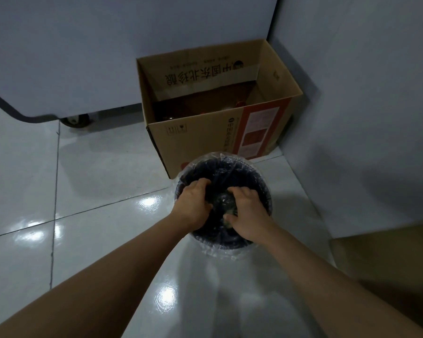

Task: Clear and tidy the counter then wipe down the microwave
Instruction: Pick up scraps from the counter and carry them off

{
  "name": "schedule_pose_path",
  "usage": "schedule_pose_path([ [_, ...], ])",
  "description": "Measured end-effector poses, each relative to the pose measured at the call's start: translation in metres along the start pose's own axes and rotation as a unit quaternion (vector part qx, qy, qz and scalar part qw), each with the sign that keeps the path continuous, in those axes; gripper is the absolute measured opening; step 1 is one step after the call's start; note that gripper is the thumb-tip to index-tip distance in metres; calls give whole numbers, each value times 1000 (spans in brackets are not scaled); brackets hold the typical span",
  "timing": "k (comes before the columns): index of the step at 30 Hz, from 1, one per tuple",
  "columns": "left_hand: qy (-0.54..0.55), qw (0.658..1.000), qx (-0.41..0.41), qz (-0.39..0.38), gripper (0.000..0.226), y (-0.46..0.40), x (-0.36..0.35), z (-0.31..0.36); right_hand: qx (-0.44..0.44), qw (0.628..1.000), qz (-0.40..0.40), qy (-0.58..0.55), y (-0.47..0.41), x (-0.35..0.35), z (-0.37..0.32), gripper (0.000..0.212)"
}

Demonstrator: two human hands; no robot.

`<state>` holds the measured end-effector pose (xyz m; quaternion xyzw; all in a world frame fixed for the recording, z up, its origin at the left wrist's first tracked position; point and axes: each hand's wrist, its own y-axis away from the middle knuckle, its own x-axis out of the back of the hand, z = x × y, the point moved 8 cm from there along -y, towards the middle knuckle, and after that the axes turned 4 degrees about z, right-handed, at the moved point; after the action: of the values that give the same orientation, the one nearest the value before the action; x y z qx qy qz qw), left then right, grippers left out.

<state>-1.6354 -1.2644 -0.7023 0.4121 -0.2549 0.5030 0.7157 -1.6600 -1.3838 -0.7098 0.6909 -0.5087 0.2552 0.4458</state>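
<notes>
A view from the head looks down past two bare forearms to a round, dark bin standing upright on a glossy white tiled floor. The bin's open mouth faces straight up at the camera, so its long axis runs vertically, away from the viewer. A clear plastic liner is folded over its rim.

Both hands reach down inside the bin. The left hand sits at the left of the opening, fingers curled downward over something dark; what its grip holds cannot be told. The right hand sits just beside it on the right, fingers and thumb curled round a dark, crumpled clump in the middle of the bin. The clump is too dim to identify.

Just behind the bin, touching or nearly touching it, stands an open cardboard box with printed Chinese characters on an inner flap and a red panel on its front. The box fills a corner between pale walls. To the left is a white appliance on a small caster wheel.
</notes>
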Motion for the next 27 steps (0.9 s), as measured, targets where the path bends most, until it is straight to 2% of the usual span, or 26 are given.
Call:
schedule_pose_path([
  [4,-11,1000,-10,-11,65,8,17,11,0,1000,-19,19,11,16,-9,75],
  [11,-45,998,0,-42,65,48,85,55,2,998,-47,47,55,84,-54,74],
  [27,-90,996,27,10,56,168,342,195,72,993,-50,74,179,320,-224,65],
])
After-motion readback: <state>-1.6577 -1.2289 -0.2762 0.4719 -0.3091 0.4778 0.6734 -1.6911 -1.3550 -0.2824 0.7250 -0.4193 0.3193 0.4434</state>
